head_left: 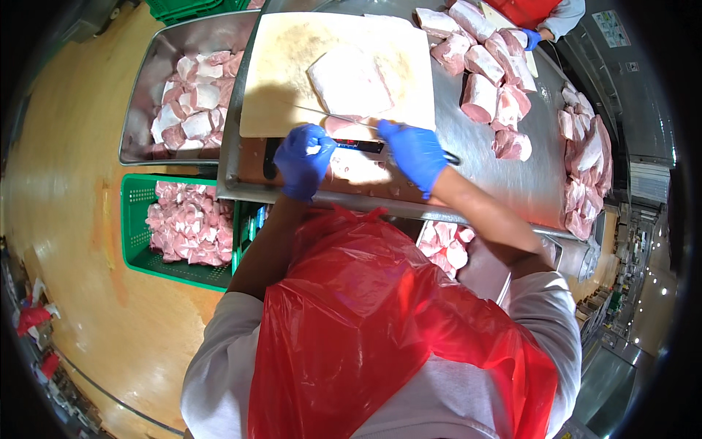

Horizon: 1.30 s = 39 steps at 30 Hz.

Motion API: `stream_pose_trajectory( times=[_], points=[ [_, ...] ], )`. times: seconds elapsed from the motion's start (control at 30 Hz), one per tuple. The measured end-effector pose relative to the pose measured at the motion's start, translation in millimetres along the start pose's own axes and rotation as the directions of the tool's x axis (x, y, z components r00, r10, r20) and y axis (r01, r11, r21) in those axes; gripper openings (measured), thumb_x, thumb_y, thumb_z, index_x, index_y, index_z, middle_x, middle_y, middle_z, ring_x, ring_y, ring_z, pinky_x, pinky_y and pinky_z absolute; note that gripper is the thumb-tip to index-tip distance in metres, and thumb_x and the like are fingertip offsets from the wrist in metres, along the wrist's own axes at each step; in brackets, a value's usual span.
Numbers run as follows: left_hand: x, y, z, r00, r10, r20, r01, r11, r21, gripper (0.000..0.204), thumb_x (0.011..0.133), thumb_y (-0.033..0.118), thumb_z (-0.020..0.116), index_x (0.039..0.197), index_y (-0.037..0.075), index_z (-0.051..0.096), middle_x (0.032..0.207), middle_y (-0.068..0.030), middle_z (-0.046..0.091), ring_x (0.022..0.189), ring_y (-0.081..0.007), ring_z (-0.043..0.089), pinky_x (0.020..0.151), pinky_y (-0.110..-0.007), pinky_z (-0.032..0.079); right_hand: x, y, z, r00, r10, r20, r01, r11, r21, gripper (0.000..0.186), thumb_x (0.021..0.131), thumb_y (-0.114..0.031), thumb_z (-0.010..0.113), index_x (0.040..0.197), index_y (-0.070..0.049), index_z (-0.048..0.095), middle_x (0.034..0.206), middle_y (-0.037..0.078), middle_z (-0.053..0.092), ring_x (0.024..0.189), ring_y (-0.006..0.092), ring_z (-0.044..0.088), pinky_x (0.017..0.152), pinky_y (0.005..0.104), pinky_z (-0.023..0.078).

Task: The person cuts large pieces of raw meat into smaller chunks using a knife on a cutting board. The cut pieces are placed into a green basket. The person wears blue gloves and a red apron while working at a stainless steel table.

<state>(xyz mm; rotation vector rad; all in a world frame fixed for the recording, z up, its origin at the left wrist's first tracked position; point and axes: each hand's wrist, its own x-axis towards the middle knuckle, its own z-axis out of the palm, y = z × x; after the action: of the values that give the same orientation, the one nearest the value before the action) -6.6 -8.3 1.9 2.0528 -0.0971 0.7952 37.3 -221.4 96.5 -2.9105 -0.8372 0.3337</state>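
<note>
A large slab of raw meat with a pale fat cap (351,82) lies on the cream cutting board (278,44). My right hand (417,155), in a blue glove, is wrapped round the handle of a knife. The knife's thin blade (329,114) points left across the slab's near end; whether it touches the meat is unclear. At the board's near left edge, my gloved left hand (301,162) is closed in a fist. A small white scrap (314,150) shows between its fingers. Below the board, between my hands, is a dark digital display (358,145).
Meat chunks (480,95) cover the metal table's right side, near a co-worker's gloved hand (532,39). More meat (585,164) is piled at the far right edge. Left stand a metal tub (139,102) and a green crate (137,233), both holding meat pieces.
</note>
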Motion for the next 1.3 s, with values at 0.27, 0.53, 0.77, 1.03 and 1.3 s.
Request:
stream_pose_trajectory(
  times=[0.27,0.53,0.77,1.03,1.3],
  points=[
    [-70,-90,-136,0.767,-0.479,-0.426,0.503,0.862,-0.064,0.007,0.079,0.002,0.07,0.084,0.002,0.065,0.08,-0.0052,0.065,0.075,-0.0126,0.057,0.07,-0.027,0.049,-99,136,-29,0.993,-0.049,-0.104,0.025,0.975,-0.221,0.017,0.098,-0.023,0.056,0.1,-0.006,0.057,0.082,0.016,0.065,0.063,0.034,0.066,0.056,0.0444,0.05],
    [21,-49,-121,0.859,-0.497,0.124,0.498,0.867,0.021,0.046,0.09,0.001,0.062,0.135,0.001,0.053,0.12,-0.0145,0.065,0.1,-0.0193,0.065,0.083,-0.032,0.054,-2,84,1,0.928,0.357,-0.105,-0.135,0.587,0.799,0.034,0.103,-0.031,0.053,0.104,0.002,0.062,0.088,0.005,0.067,0.081,0.0118,0.058,0.079,0.0297,0.048],
    [98,-34,52,0.905,0.272,0.328,-0.328,0.936,0.129,0.062,0.083,0.019,0.075,0.134,-0.005,0.05,0.121,-0.0238,0.063,0.108,-0.0321,0.064,0.092,-0.038,0.051,42,48,2,0.973,0.216,-0.082,-0.026,0.456,0.89,0.034,0.103,-0.033,0.052,0.103,-0.002,0.067,0.092,0.002,0.063,0.086,0.0117,0.052,0.085,0.0277,0.044],
    [133,-44,9,0.808,-0.334,0.486,0.403,0.915,-0.04,0.039,0.08,0.014,0.075,0.115,-0.002,0.065,0.104,-0.0125,0.07,0.093,-0.0135,0.063,0.078,-0.027,0.052,9,3,16,0.929,0.37,0.003,-0.176,0.437,0.882,0.036,0.102,-0.032,0.053,0.092,0.002,0.062,0.071,0.013,0.064,0.066,0.0175,0.064,0.064,0.0349,0.052],
    [65,13,19,0.868,-0.497,0.018,0.474,0.816,-0.332,0.02,0.071,0.011,0.076,0.075,0.0,0.061,0.067,-0.0048,0.065,0.061,-0.0116,0.058,0.06,-0.028,0.049,69,-33,-11,0.962,0.153,-0.228,-0.07,0.94,0.334,0.029,0.097,-0.031,0.053,0.096,-0.003,0.06,0.081,0.025,0.067,0.078,0.0439,0.065,0.072,0.0526,0.051]
  ],
)
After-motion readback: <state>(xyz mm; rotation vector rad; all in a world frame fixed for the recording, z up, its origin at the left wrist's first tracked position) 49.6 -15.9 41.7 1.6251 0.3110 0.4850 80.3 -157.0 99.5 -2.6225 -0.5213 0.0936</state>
